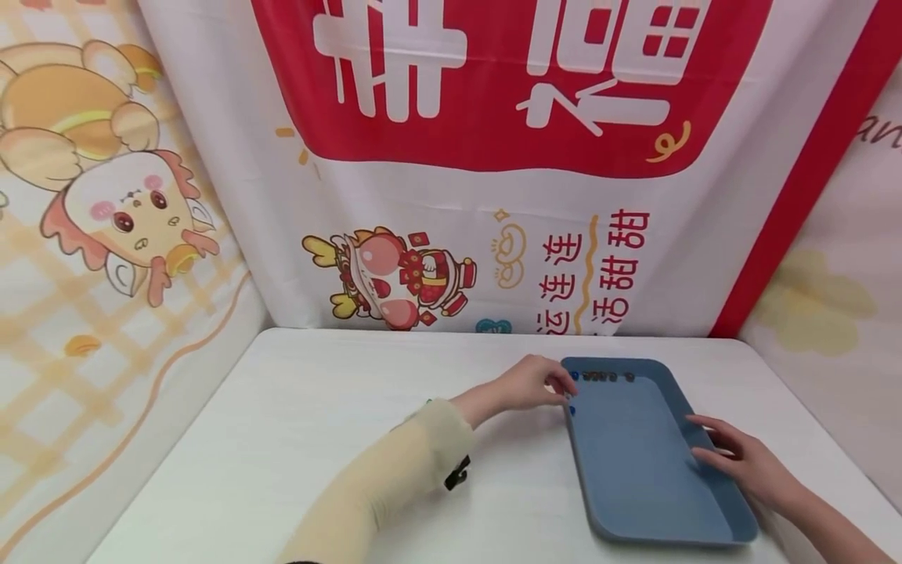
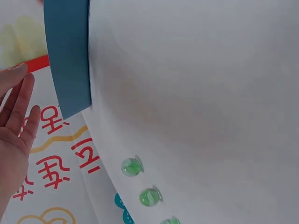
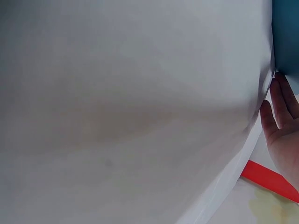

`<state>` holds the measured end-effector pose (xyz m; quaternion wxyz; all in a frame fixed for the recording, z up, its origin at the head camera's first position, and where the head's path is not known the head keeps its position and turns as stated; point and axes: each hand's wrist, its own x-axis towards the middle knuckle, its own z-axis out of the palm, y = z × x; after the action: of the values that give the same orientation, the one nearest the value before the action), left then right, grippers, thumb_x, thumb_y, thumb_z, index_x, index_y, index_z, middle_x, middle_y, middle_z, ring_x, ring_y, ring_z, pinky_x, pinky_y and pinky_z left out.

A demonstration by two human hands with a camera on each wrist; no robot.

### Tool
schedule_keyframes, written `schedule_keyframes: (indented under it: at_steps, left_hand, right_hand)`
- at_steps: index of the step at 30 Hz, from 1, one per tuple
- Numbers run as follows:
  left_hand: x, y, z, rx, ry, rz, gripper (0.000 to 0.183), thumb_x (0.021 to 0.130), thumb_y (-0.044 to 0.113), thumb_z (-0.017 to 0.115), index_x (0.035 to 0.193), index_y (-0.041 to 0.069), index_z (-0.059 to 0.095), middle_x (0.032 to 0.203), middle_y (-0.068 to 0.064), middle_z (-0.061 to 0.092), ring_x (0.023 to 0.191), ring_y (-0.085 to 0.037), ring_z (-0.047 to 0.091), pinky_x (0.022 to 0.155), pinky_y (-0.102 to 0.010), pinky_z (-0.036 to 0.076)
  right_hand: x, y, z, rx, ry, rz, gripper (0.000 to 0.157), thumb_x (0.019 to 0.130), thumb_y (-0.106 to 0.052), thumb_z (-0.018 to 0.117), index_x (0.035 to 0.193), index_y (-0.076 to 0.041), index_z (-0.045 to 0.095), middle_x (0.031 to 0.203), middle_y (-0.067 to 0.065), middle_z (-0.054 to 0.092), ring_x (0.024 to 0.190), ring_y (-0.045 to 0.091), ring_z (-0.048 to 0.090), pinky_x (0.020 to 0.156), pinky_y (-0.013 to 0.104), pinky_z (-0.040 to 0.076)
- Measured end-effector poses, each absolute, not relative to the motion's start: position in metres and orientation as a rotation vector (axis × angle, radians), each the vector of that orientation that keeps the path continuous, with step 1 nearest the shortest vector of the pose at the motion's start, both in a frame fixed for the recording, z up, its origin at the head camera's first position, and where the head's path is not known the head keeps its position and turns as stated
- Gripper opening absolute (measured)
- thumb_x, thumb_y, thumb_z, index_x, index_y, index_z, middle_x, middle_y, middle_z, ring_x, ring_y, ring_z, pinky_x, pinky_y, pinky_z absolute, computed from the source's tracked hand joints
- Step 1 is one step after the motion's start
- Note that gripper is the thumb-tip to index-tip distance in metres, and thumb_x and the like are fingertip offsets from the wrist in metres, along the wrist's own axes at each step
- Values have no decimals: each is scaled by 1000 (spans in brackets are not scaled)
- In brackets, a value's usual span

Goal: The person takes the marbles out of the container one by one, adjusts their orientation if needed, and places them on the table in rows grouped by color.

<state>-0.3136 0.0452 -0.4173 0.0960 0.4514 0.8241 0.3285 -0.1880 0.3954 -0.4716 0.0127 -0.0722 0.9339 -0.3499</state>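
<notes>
In the head view, a shallow blue-grey tray lies on the right of the table. My left hand reaches over its left rim near the far left corner, fingers bent and tips apart, and no held thing shows. Just below those fingertips sits a blue marble; another blue marble is in the corner. Several dark brown marbles line the tray's far edge. My right hand rests at the right rim with fingers extended over the wall. Green marbles stand on the table in the left wrist view.
The white table meets a printed cloth backdrop behind and patterned cloth at the left. A black clip-like piece shows beside my left sleeve. That sleeve hides most of the green marbles in the head view.
</notes>
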Motion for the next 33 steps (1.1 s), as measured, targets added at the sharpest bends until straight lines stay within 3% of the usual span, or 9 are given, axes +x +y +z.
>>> schedule_keyframes:
  at_steps: [12,16,21,29,33]
  left_hand:
    - [-290,7,-417,1289,2297,1083,20,88,7,72,108,6,73,95,11,66,86,3,60,84,-19,50]
    - [-286,-13,-416,1228,2304,1119,19,88,6,71,107,6,73,95,11,65,87,2,61,82,-19,50]
    - [-287,-44,-418,1154,2339,1149,18,89,8,71,107,6,73,95,10,66,88,-1,63,83,-21,51]
    - [-290,-89,-416,1077,2456,1082,17,89,10,71,106,11,72,96,11,68,91,-4,62,93,-33,49]
    - [-291,-106,-417,1019,2510,1018,16,89,13,72,106,13,73,94,13,67,92,-6,61,88,-35,51]
  right_hand:
    - [-187,398,-473,-221,2921,-1053,59,93,-25,67,139,4,44,136,37,42,114,54,49,82,48,53]
    - [-189,398,-472,-241,2933,-1056,58,93,-24,67,138,4,45,135,37,43,114,54,49,79,34,55]
    - [-189,396,-471,-251,2939,-1059,57,92,-25,68,137,5,46,134,36,45,113,52,51,74,15,47]
    - [-189,397,-471,-241,2929,-1063,59,93,-25,67,137,5,44,135,37,43,113,54,50,79,38,55]
    - [-189,397,-472,-236,2930,-1056,59,93,-26,67,138,5,44,135,38,42,113,54,50,81,43,54]
